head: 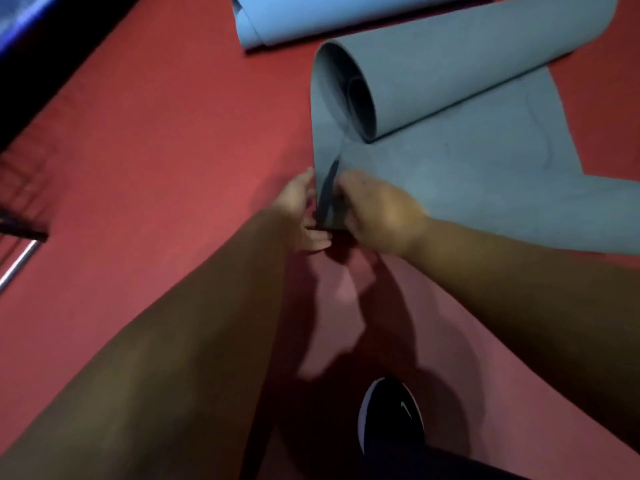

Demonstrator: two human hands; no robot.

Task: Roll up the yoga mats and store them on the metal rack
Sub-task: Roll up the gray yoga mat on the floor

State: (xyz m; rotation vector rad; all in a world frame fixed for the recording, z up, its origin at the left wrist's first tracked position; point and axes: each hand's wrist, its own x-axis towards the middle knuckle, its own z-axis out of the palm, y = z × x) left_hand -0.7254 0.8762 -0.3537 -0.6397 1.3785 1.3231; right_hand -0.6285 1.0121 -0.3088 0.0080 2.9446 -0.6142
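Head view: the grey foam yoga mat (467, 161) lies on the red floor covering (156, 150), its far part loosely coiled, its near part flat. The left hand (298, 202) and right hand (377, 216) both pinch its upturned near corner. It looks light, limp and grippy, best rolled with the hands at the edges. A pale blue rolled mat (329, 15) lies beyond. A chrome metal bar (19, 263) shows at the left; whether it is the rack, or what it holds, cannot be told.

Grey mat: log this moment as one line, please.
grey mat: partly rolled, loose end on red floor | left hand: pinches near corner | right hand: grips same corner | blue mat: loosely rolled, behind
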